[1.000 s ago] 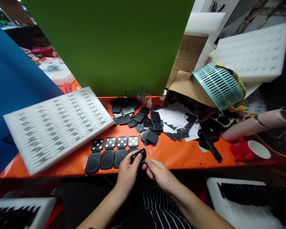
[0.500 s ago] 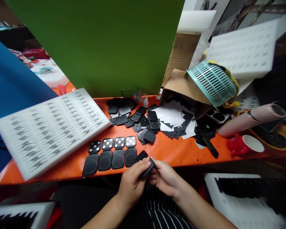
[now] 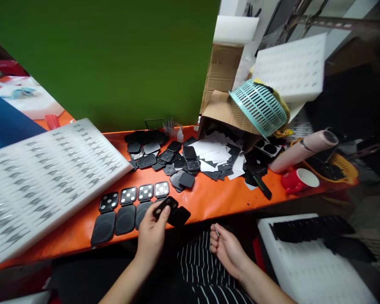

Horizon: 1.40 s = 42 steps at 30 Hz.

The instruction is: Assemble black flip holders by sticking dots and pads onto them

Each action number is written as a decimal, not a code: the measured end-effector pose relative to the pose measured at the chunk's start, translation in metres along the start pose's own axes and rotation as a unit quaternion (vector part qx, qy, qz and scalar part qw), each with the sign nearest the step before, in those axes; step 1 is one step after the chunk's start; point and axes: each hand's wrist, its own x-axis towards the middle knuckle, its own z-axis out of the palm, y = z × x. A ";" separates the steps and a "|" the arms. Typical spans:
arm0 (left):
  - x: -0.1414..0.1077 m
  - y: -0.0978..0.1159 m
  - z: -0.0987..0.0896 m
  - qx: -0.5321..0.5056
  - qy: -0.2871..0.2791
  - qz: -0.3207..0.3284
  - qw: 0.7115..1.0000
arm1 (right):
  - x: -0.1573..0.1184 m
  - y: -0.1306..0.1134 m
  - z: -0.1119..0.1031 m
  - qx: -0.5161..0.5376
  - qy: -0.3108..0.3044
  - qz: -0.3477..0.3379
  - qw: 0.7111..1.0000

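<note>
My left hand (image 3: pixel 152 232) grips an unfolded black hinged case (image 3: pixel 180 217) between thumb and fingers, over the table's front edge. Pale round spots show on one half of it. Beside it stands a row of similar open cases: dotted upper halves (image 3: pixel 128 195) at the back, plain lower halves (image 3: pixel 125 219) with a round recess in front. The held case and my left hand partly cover the row's right end. Lower right, above a striped garment, my right hand (image 3: pixel 225 249) is closed, pinching a small thin greyish piece (image 3: pixel 216 230) whose kind I cannot make out.
A white foam board (image 3: pixel 60 169) with rows of slits lies at left. Loose black cases (image 3: pixel 174 158) and white paper pieces (image 3: pixel 210 150) are heaped behind. To the right are a cardboard box (image 3: pixel 223 107), a teal basket (image 3: pixel 259 105), a pink flask (image 3: pixel 304 150) and a red mug (image 3: pixel 299 180).
My hands have moved apart. The case, earlier held between both, is now unfolded in my left hand, which moved left toward the row. The whole view has shifted.
</note>
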 end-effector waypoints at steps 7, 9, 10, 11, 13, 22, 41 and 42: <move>-0.003 -0.006 -0.001 -0.026 -0.049 -0.074 0.996 | 0.032 -0.006 -0.045 -0.123 0.138 -0.156 0.970; -0.007 -0.006 -0.001 -0.034 -0.056 -0.099 0.993 | 0.040 -0.005 -0.043 -0.140 0.145 -0.181 0.963; -0.008 -0.006 -0.001 -0.039 -0.059 -0.108 0.992 | 0.043 -0.005 -0.043 -0.147 0.147 -0.192 0.959; -0.009 -0.006 -0.002 -0.042 -0.063 -0.116 0.990 | 0.045 -0.005 -0.044 -0.153 0.147 -0.202 0.956; -0.010 -0.007 -0.003 -0.043 -0.074 -0.129 0.988 | 0.045 -0.007 -0.048 -0.180 0.143 -0.210 0.950; 0.017 -0.015 -0.014 -0.072 -0.038 -0.111 0.990 | 0.013 -0.062 -0.021 -0.666 0.160 -0.387 0.617; 0.060 -0.034 0.020 0.086 -0.110 -0.056 0.989 | 0.139 -0.067 0.113 -0.797 -0.112 -0.512 0.300; 0.062 -0.033 0.023 0.098 -0.117 -0.053 0.987 | 0.140 -0.067 0.114 -0.799 -0.112 -0.509 0.300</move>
